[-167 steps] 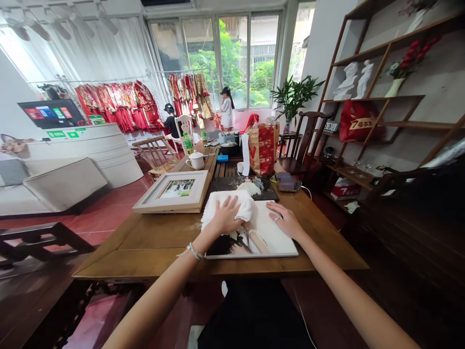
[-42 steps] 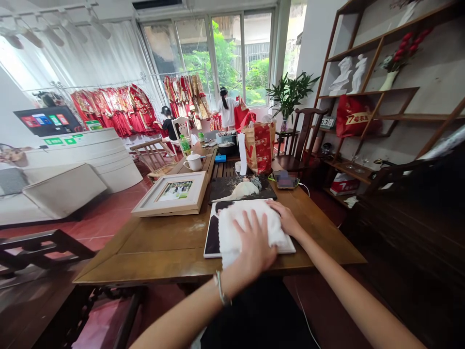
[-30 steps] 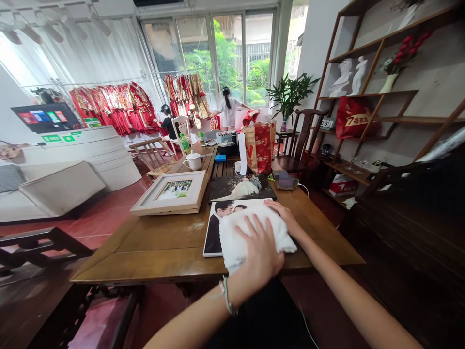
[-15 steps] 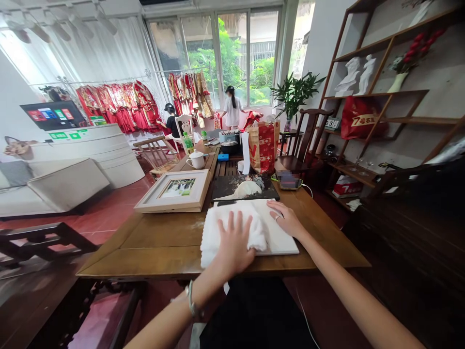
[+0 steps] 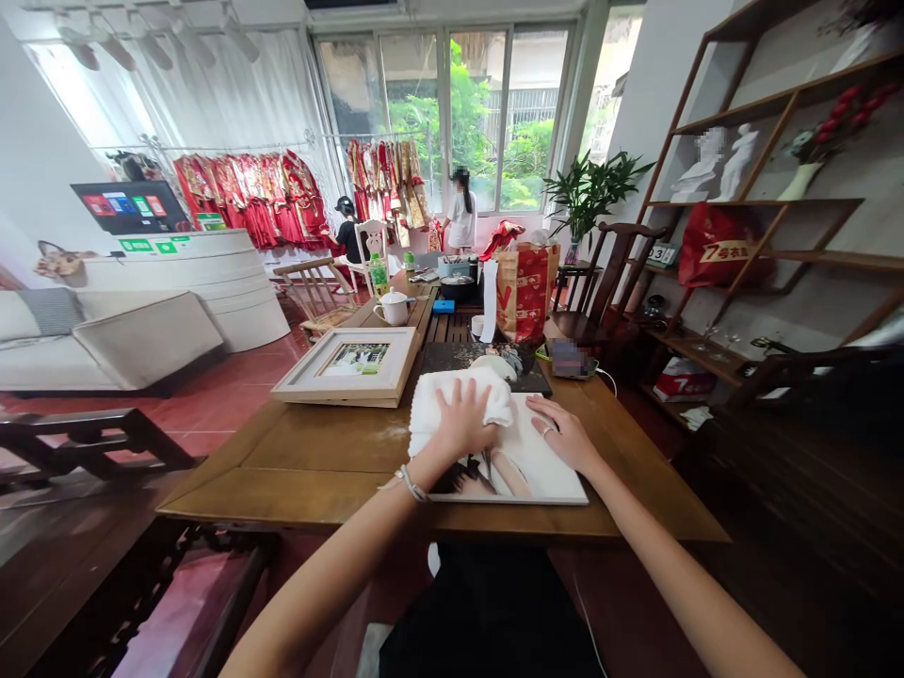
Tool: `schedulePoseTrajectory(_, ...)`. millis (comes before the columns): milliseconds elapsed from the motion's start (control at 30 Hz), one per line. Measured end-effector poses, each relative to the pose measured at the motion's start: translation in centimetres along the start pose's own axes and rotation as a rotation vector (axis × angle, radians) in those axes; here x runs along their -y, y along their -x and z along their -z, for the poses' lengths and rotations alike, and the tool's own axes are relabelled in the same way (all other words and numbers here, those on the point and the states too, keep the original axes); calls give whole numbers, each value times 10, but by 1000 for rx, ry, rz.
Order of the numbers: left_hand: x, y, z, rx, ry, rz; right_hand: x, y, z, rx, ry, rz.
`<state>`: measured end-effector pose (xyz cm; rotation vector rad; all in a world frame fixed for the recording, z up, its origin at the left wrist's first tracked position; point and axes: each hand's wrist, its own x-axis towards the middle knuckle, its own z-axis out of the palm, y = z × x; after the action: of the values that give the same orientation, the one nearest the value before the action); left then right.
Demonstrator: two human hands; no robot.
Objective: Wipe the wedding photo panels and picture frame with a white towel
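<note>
My left hand (image 5: 462,419) lies with fingers spread on a folded white towel (image 5: 429,400), pressing it against a white photo panel (image 5: 540,461). The panel lies flat near the table's front edge; the lower part of its printed picture shows, and the towel covers much of the rest. Along the panel's right edge rests my right hand (image 5: 563,435), fingers stretched out and a ring on one of them. Just beyond the panel is a dark printed picture (image 5: 526,363), partly hidden by the towel.
A framed photo (image 5: 349,363) lies left on the wooden table (image 5: 297,471). Farther back stand a white lidded cup (image 5: 394,307), a red-and-brown paper bag (image 5: 523,292) and a blurred phone (image 5: 571,358) on a cable. Two people are near the clothes racks.
My left hand and the towel have moved away from me up the panel, uncovering its printed lower part. My right hand stays at the right edge. The whole view has shifted slightly.
</note>
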<state>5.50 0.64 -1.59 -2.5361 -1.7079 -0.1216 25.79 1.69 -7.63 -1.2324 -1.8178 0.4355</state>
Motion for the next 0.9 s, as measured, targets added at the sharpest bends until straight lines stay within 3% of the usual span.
schedulePoseTrajectory(100, 19, 20, 2, 9, -7, -39, 1, 0, 0, -3, 17, -6)
schedulePoseTrajectory(200, 23, 59, 2, 1, -8, -104, 1, 0, 0, -2, 24, -2)
schedulePoseTrajectory(300, 10, 96, 2, -7, 10, -183, 1, 0, -1, -6, 22, 1)
schedulePoseTrajectory(400, -11, 108, 0, -4, 34, -279, 0, 0, 0, -2, 16, 10)
schedulePoseTrajectory(467, -23, 98, -4, -3, 50, -315, 0, 0, 1, 4, 7, 15)
schedulePoseTrajectory(567, -31, 64, -9, -18, 55, -295, -1, 0, 2, 17, -12, 19)
schedulePoseTrajectory(733, -12, 6, -5, -20, 40, -166, 0, 0, 1, 7, -8, 7)
schedulePoseTrajectory(833, 8, -1, 0, -6, 36, -129, 1, 1, 1, 0, -7, -2)
schedulePoseTrajectory(900, 18, 11, 2, -4, 30, -127, 1, 1, 0, 0, -12, -4)
